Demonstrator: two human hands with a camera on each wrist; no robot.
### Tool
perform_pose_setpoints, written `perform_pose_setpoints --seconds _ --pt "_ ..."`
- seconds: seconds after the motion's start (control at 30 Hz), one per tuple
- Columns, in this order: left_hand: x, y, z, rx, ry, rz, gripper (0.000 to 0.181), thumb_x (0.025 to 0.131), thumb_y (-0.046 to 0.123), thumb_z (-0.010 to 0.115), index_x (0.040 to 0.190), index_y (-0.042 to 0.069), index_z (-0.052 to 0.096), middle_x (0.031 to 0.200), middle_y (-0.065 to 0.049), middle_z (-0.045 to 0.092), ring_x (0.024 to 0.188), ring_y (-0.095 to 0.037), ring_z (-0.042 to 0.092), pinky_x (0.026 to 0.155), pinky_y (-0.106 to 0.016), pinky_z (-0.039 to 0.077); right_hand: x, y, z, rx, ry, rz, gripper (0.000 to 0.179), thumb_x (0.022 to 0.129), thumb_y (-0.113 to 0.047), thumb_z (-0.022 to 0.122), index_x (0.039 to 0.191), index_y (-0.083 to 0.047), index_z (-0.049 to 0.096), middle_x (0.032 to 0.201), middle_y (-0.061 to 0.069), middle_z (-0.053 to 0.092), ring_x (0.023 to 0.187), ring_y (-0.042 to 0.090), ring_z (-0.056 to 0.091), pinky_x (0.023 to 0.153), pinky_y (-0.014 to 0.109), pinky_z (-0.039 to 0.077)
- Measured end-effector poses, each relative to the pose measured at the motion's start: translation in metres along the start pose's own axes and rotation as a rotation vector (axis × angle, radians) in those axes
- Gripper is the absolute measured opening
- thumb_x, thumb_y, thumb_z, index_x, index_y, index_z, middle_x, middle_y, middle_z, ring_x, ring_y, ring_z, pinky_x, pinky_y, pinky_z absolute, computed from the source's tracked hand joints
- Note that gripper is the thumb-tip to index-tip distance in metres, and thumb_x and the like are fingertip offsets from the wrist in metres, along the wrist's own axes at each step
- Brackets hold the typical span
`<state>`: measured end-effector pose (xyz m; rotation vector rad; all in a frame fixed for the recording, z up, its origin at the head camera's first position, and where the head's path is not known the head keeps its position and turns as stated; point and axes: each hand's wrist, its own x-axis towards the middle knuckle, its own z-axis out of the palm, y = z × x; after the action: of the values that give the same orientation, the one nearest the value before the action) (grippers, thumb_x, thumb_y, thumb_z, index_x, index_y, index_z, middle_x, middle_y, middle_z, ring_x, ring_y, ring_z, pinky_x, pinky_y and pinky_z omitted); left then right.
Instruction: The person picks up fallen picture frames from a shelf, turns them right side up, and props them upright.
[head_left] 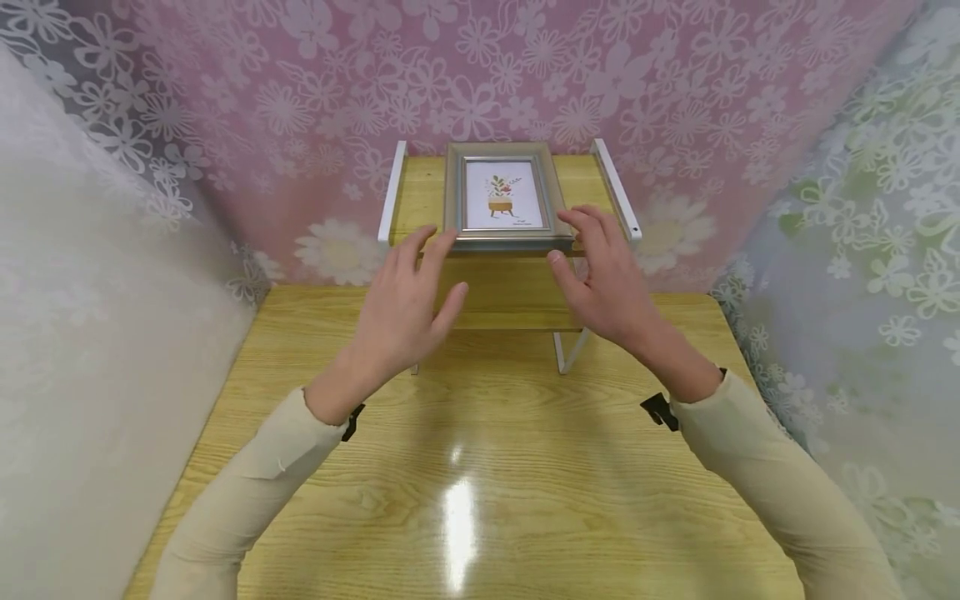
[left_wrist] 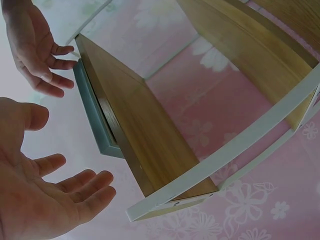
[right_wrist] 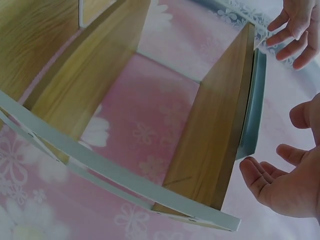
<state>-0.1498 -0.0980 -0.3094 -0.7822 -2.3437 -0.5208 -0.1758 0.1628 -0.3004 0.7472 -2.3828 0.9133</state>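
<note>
A picture frame (head_left: 504,179) with a grey-brown border and a plant print lies flat, face up, on the top board of a small two-tier wooden shelf (head_left: 423,192). My left hand (head_left: 397,304) hovers by the frame's front left corner, its fingers spread and slightly bent, holding nothing. On the other side, my right hand (head_left: 607,279) is near the front right corner with loosely bent fingers. Whether the right fingertips touch the frame cannot be told. From the side, the left wrist view shows the frame's blue-grey edge (left_wrist: 95,115) above the top board (left_wrist: 145,125).
White metal side rails (head_left: 393,192) edge the shelf, which stands on white legs (head_left: 562,354) at the back of a wooden table (head_left: 360,508). A pink flowered wall (head_left: 480,75) rises right behind it. Pale walls flank the table on both sides.
</note>
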Motion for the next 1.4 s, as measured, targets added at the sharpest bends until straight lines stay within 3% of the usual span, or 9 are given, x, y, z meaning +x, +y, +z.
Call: perform_pose_setpoints --seconds 0.2,0.3,0.47,0.7,1.0,1.27,1.4 --pt "0.005 -0.006 0.000 -0.038 -0.019 -0.043 0.051 0.098 0.020 0.056 0.142 -0.001 0.041 0.138 -0.031 0.045 0.114 -0.047 0.053 0.093 -0.055 0.047 0.008 0.004 -0.002 0.029 -0.036 0.080 0.044 0.098 -0.012 0.056 0.138 0.005 0.047 0.139 0.025 0.041 0.103 0.037 0.054 0.084 0.048 0.051" --pt "0.006 -0.009 -0.002 -0.045 -0.014 -0.064 0.051 0.098 0.020 0.056 0.142 -0.002 0.042 0.138 -0.031 0.045 0.119 -0.047 0.050 0.099 -0.056 0.044 0.011 0.003 -0.002 0.054 -0.072 0.132 0.044 0.100 -0.014 0.054 0.140 0.003 0.046 0.140 0.023 0.040 0.099 0.036 0.058 0.085 0.048 0.053" --pt "0.007 -0.013 -0.004 -0.043 0.015 -0.079 0.050 0.098 0.018 0.058 0.141 -0.003 0.043 0.136 -0.030 0.045 0.122 -0.047 0.048 0.104 -0.055 0.040 0.015 0.001 -0.003 0.100 -0.101 0.175 0.044 0.101 -0.014 0.052 0.141 0.002 0.045 0.141 0.024 0.038 0.101 0.036 0.058 0.090 0.048 0.051" --pt "0.019 -0.014 -0.004 -0.093 0.006 -0.074 0.049 0.099 0.018 0.056 0.140 -0.005 0.044 0.135 -0.029 0.047 0.124 -0.044 0.048 0.104 -0.053 0.040 0.019 0.003 -0.010 0.092 -0.092 0.227 0.044 0.101 -0.016 0.052 0.141 0.001 0.046 0.140 0.023 0.041 0.088 0.029 0.061 0.077 0.038 0.047" --pt "0.030 -0.019 -0.008 -0.169 -0.075 -0.182 0.053 0.099 0.018 0.058 0.143 -0.004 0.040 0.138 -0.028 0.042 0.129 -0.042 0.042 0.106 -0.052 0.038 0.037 0.001 -0.012 0.125 -0.171 0.309 0.050 0.101 -0.023 0.050 0.146 -0.003 0.042 0.140 0.018 0.043 0.080 0.025 0.052 0.072 0.037 0.044" --pt "0.042 -0.017 -0.005 -0.254 -0.227 -0.310 0.056 0.100 0.026 0.055 0.149 0.005 0.036 0.148 -0.024 0.035 0.133 -0.036 0.040 0.108 -0.047 0.038 0.047 0.005 -0.016 0.148 -0.185 0.367 0.050 0.101 -0.022 0.052 0.145 -0.002 0.043 0.142 0.018 0.046 0.090 0.031 0.056 0.082 0.040 0.046" --pt "0.048 -0.016 0.000 -0.268 -0.277 -0.329 0.057 0.100 0.028 0.053 0.150 0.006 0.035 0.150 -0.023 0.034 0.138 -0.035 0.037 0.112 -0.047 0.035 0.047 0.009 -0.019 0.126 -0.198 0.399 0.051 0.101 -0.025 0.051 0.146 -0.003 0.043 0.143 0.018 0.047 0.098 0.034 0.058 0.087 0.044 0.047"
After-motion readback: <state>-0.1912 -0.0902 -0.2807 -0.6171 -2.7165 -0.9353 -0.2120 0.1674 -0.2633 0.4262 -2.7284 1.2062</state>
